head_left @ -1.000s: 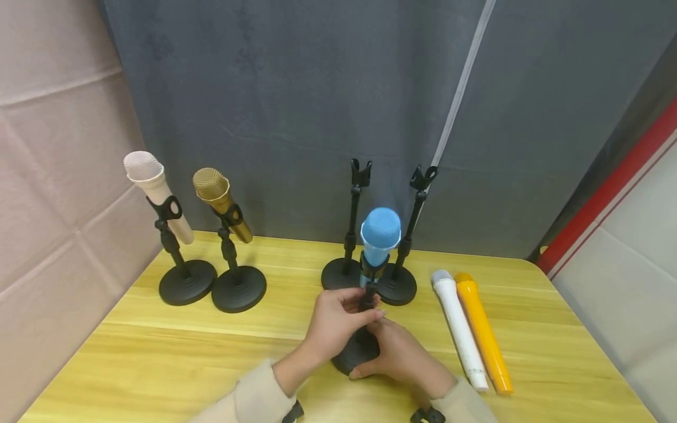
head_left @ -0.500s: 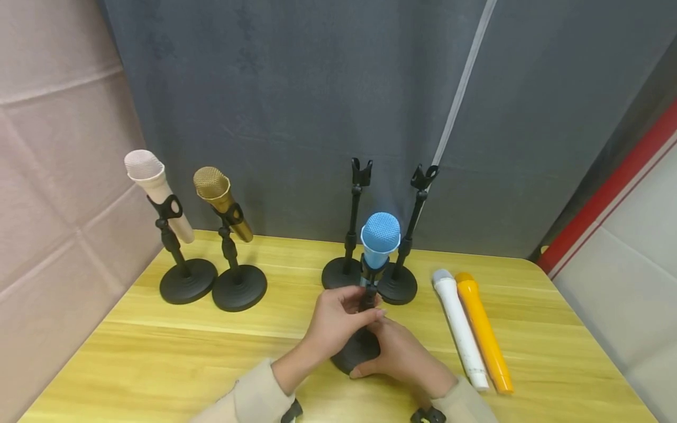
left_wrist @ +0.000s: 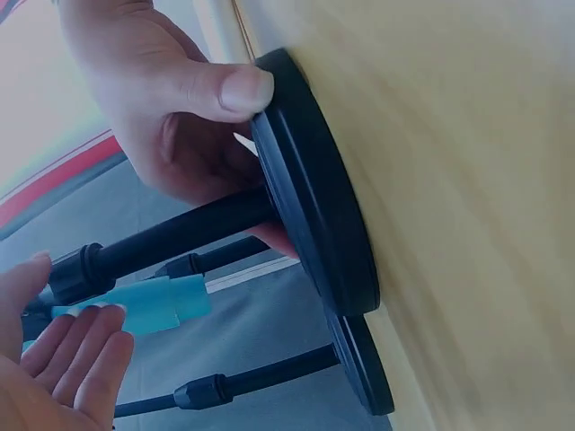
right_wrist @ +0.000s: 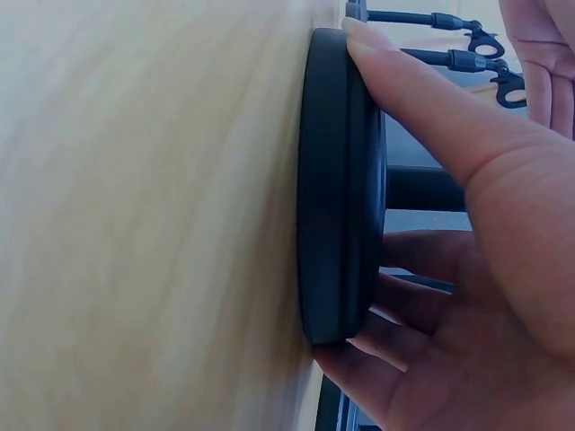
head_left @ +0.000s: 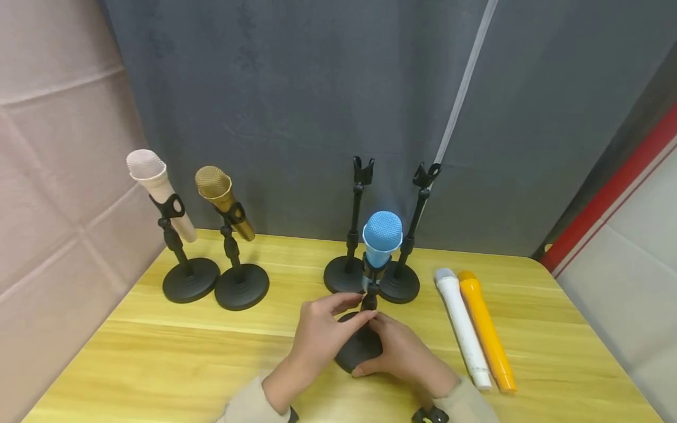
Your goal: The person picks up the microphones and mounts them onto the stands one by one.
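Microphone, light blue with a round mesh head [head_left: 382, 232], sits tilted in the clip of a black stand with a round, disc-shaped base [head_left: 355, 351], as seen in the head view. The stand is upright on a yellow wood-grain table [head_left: 185, 364]. The person's left hand [head_left: 317, 329] is beside the pole, thumb and fingers spread loosely about it; the right hand [head_left: 404, 352] grips the base. Behind are two black stands with fork-shaped clips, one left [head_left: 345, 275] and one right [head_left: 399, 284]. At the left of the table, an off-white microphone [head_left: 153, 176] and a gold microphone [head_left: 219, 188] lean in stands of similar pattern. To the right, a white microphone with a grey head [head_left: 461, 323] and an orange microphone [head_left: 486, 329] lie side by side. A dark grey curtain [head_left: 291, 117] forms the backdrop.

Left wrist view: the left fingers are extended and apart, near the pole's collar (whether the thumb touches it cannot be told). The right thumb presses the base's rim.

Right wrist view: the right thumb bears on one edge of the base, the fingers curling at the opposite edge. The left fingers appear at the upper right corner, straight.
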`<state>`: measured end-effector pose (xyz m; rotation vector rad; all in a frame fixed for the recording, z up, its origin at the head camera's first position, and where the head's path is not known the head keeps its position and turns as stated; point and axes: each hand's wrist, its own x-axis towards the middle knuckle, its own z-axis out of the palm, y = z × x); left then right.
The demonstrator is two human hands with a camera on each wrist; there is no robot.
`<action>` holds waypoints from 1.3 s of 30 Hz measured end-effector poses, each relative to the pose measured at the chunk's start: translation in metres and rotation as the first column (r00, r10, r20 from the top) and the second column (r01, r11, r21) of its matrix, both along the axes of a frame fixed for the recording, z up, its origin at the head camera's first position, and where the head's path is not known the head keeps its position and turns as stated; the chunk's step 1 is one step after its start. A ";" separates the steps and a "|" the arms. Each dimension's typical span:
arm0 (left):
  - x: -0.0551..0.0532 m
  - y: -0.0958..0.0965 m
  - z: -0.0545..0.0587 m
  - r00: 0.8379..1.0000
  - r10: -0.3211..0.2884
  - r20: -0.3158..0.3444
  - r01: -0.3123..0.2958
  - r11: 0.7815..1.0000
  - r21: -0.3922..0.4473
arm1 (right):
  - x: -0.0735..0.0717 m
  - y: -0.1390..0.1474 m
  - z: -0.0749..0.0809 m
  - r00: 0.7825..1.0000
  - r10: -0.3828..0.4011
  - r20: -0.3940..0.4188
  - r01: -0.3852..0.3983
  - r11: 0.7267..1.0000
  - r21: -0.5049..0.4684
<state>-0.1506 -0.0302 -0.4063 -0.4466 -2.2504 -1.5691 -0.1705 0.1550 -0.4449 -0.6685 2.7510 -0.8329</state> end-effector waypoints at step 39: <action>-0.044 -0.023 0.004 0.874 -0.441 0.204 0.458 0.888 -0.045 | -0.001 0.001 -0.002 1.000 -0.011 0.000 0.011 1.000 0.029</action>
